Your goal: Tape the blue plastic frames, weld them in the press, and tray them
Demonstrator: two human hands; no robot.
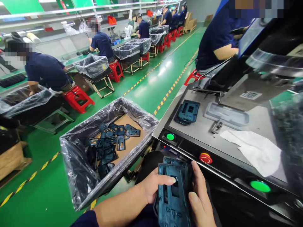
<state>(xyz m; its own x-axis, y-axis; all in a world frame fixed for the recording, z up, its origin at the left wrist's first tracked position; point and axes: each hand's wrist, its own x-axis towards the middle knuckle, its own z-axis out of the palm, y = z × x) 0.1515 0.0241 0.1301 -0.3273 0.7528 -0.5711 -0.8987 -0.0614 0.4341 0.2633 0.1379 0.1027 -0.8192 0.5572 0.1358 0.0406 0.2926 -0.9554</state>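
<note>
My left hand (157,186) grips a small stack of dark teal moulded plastic casings (174,201), low in the view. Its thumb lies across the top casing, near a rectangular opening. Just right of the stack is my right hand (201,198), its thumb and fingers apart; whether its fingertips touch the stack's edge is hard to tell. More casings of the same kind (120,142) lie in a loose heap on cardboard inside a plastic-lined bin (71,176) to the left. On the metal machine table, another teal casing (188,112) rests at the far left.
The machine's front panel carries two green buttons (260,186) and a red emergency stop (205,158). A white cloth (255,151) and a clear plastic tray (226,114) lie on its top. Co-workers sit on red stools (79,98) along a bench beyond the green floor.
</note>
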